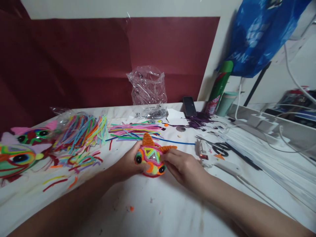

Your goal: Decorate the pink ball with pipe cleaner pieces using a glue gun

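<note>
In the middle of the head view is a small cat-face craft [152, 159] covered in bright pipe cleaners, with black eyes and orange ears. My left hand [129, 163] is wrapped round its left side, thumb near the lower edge. My right hand [181, 164] pinches the craft's right side, just below the right orange ear [169, 148]. That ear leans outward, while the left orange ear [148, 140] stands upright. The right fingertips partly cover the face's edge. Right of the hand lies a white glue gun [225, 165].
Pipe cleaners [81, 131] lie in heaps at left, beside finished animal faces [17, 159]. Black-handled scissors [219, 146] and long glue sticks [269, 158] are on the right. A power strip [266, 126] with cables, a phone [189, 106] and a clear plastic bag [148, 87] stand farther back.
</note>
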A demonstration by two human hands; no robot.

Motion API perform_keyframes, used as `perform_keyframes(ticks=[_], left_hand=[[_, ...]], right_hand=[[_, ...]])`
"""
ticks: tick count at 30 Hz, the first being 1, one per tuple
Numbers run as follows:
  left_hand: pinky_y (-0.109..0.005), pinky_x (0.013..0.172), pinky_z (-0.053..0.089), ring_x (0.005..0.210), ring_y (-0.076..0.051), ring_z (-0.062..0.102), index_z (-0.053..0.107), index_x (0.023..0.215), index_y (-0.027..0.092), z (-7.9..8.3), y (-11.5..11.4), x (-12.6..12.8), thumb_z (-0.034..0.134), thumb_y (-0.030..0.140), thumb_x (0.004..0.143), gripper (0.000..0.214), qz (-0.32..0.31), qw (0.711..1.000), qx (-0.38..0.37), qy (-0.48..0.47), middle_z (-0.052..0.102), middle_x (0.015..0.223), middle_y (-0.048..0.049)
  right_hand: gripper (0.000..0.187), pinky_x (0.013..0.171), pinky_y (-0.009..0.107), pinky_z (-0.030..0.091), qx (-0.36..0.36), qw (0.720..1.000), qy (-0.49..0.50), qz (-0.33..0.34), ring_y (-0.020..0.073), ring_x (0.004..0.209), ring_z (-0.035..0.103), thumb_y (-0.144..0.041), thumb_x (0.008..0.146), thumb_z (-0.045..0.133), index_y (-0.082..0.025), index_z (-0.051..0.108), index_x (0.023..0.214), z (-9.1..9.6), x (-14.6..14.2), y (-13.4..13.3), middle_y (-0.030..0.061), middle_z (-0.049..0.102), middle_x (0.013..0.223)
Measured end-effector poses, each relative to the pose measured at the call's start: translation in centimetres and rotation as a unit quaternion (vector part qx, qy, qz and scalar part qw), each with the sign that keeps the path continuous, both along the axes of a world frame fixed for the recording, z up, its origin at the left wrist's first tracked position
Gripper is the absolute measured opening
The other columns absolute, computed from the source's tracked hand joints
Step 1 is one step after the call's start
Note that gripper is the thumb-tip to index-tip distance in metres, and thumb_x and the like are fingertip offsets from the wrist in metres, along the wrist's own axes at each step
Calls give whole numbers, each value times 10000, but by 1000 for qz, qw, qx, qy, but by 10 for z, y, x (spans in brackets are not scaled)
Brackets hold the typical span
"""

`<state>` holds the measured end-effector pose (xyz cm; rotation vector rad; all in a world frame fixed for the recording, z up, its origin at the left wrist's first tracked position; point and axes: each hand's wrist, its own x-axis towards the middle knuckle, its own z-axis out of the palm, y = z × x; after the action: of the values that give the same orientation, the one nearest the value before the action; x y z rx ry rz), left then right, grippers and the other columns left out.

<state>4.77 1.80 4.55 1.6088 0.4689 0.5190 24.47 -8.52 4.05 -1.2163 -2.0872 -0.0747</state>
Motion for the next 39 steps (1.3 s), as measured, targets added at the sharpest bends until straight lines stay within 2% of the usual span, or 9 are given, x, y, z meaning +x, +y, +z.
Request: perform_keyframes(ticks=[4, 7, 10, 14, 19, 23, 28, 34, 39], left_hand=[[-317, 765, 502, 923, -231, 621, 455, 1149, 195, 4, -5, 3, 760, 366, 665, 597, 21, 1000, 20, 11, 629, 1000, -45], [-300, 731, 507, 873, -211, 625, 476, 1098, 189, 9, -14, 8, 746, 332, 681, 517, 84, 996, 34, 26, 638, 947, -29], [-299, 706, 513, 838, -210, 627, 486, 1050, 183, 13, -23, 13, 761, 268, 637, 503, 142, 988, 35, 42, 647, 892, -17], [-301, 694, 512, 813, -213, 631, 506, 987, 174, 16, -29, 16, 757, 238, 611, 457, 187, 978, 52, 70, 655, 853, -20], [-321, 715, 512, 833, -227, 638, 478, 1041, 186, 17, -33, 16, 772, 213, 569, 557, 204, 975, 55, 70, 656, 895, -30], [-334, 729, 518, 850, -234, 643, 450, 1084, 188, 19, -35, 14, 778, 220, 557, 622, 192, 978, 40, 69, 654, 916, -34], [-361, 749, 521, 898, -258, 646, 456, 1078, 180, 14, -31, 13, 773, 261, 575, 600, 181, 981, 30, 58, 663, 954, -62], [-367, 749, 520, 882, -256, 640, 467, 1024, 179, 9, -29, 13, 770, 273, 580, 545, 175, 983, 20, 43, 648, 920, -53], [-382, 774, 512, 910, -269, 631, 472, 1022, 185, 8, -30, 14, 752, 256, 597, 514, 201, 976, 55, 61, 644, 941, -58]], right_hand=[[198, 633, 265, 511, 21, 999, -25, -6, 187, 758, 631, -139, 908, 422, -132, 620, 911, 0, -3, -2, 107, 646, 847], [194, 606, 250, 498, 41, 998, -48, -11, 176, 727, 618, -152, 915, 421, -140, 614, 911, -1, -7, -4, 95, 637, 833], [187, 577, 231, 477, 51, 997, -65, -12, 159, 686, 595, -136, 912, 422, -149, 606, 876, -3, -12, -7, 78, 623, 800], [166, 567, 240, 470, 37, 996, -75, -3, 167, 686, 583, -139, 912, 442, -145, 605, 880, -5, -18, -12, 70, 611, 779], [230, 554, 260, 471, 37, 996, -79, 9, 177, 696, 577, -132, 934, 380, -131, 609, 904, -7, -20, -12, 85, 611, 802], [219, 564, 264, 471, 33, 997, -69, 14, 177, 692, 563, -135, 938, 381, -133, 597, 901, -10, -19, -11, 79, 603, 791], [211, 557, 263, 462, 26, 999, -39, 12, 167, 656, 545, -116, 935, 370, -129, 569, 867, -12, -19, -10, 67, 582, 746], [216, 572, 262, 473, 18, 999, -36, 16, 167, 674, 557, -118, 940, 359, -132, 574, 916, -10, -19, -11, 74, 586, 768], [202, 590, 249, 480, 35, 999, -32, 13, 159, 692, 562, -119, 935, 371, -146, 571, 920, -13, -19, -10, 69, 589, 771]])
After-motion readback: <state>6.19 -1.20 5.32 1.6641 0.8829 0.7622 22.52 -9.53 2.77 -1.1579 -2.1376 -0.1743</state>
